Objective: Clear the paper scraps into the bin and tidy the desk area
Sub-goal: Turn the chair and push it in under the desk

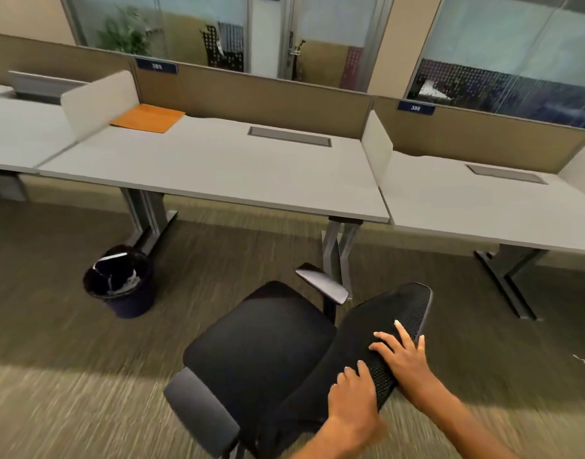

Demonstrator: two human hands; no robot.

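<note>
Both hands sit on the black office chair (267,346) at six o'clock, probably to steer it toward the desk (218,173) at twelve as part of tidying. On the mesh backrest's top edge, the right hand (405,357) lies flat with fingers spread, while the left hand (352,397) curls over it in a grip. Over at nine o'clock, beside the desk leg, the bin (120,281) holds pale paper scraps (127,281) in its dark liner. An orange folder (148,118) lies at eleven.
</note>
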